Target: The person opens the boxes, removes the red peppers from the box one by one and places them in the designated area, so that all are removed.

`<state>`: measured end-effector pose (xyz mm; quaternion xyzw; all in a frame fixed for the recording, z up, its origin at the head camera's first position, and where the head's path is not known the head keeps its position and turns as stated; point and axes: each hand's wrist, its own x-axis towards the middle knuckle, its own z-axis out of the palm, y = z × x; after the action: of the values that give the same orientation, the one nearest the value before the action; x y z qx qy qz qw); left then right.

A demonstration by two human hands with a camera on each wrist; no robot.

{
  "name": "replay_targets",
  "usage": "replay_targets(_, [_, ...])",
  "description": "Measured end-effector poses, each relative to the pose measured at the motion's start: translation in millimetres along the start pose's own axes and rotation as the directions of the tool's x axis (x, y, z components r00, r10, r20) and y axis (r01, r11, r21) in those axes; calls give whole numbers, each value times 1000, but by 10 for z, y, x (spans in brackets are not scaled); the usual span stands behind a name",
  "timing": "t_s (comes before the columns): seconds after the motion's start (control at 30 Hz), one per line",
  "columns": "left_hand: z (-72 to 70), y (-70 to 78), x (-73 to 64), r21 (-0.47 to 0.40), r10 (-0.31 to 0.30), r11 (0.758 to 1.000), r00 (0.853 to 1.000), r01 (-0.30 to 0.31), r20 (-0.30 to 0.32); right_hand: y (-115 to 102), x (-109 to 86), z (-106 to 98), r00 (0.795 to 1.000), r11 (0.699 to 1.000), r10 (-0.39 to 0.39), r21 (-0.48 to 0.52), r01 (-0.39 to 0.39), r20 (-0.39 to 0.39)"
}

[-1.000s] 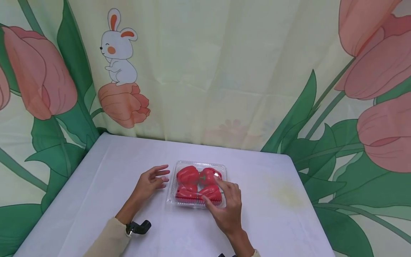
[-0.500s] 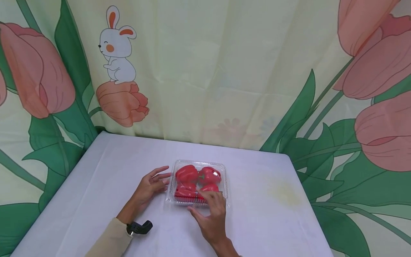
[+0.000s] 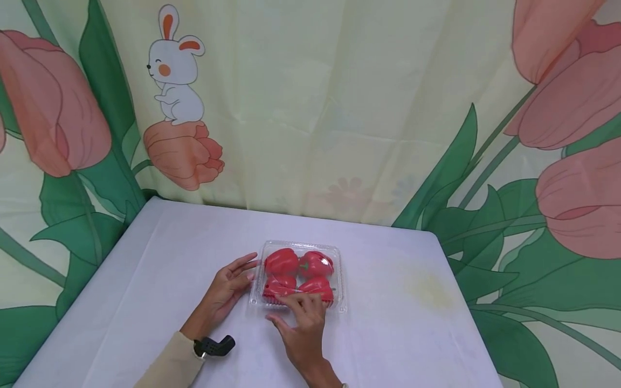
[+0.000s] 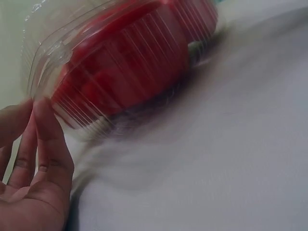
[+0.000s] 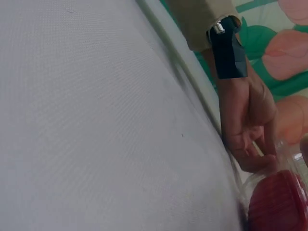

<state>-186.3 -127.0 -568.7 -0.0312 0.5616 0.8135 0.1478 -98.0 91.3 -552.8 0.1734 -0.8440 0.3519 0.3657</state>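
Observation:
A clear plastic clamshell box (image 3: 342, 275) with several red bell peppers (image 3: 281, 262) sits on the white table, its lid down. My left hand (image 3: 227, 285) is at the box's left side. In the left wrist view, the thumb and index fingertips of that hand (image 4: 43, 163) pinch the box's rim at a corner. Along the near edge, my right hand (image 3: 306, 323) has its fingers over the front of the lid, with the thumb spread apart below them. The right wrist view catches only a sliver of this hand at its right border.
White cloth covers the table (image 3: 398, 307). Behind it hangs a curtain (image 3: 310, 108) printed with tulips and a rabbit. A black wrist camera (image 3: 213, 346) is strapped to the left wrist.
My right hand has moved from the box's right side leftward along its near edge. My left hand has come slightly closer to the left rim. The box stays nearly in place.

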Motion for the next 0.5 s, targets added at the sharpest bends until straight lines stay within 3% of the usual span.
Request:
replay_targets(0.33, [15,-47,-46,-36,19,999,1000,-18,20,-25,-26,93,1000,997,-16,-75,15,-12])
replay_targets(0.5, [4,-43,-69,-35,6,999,1000,-6,1,3,-75,149,1000,995,-16,-96,14,-18])
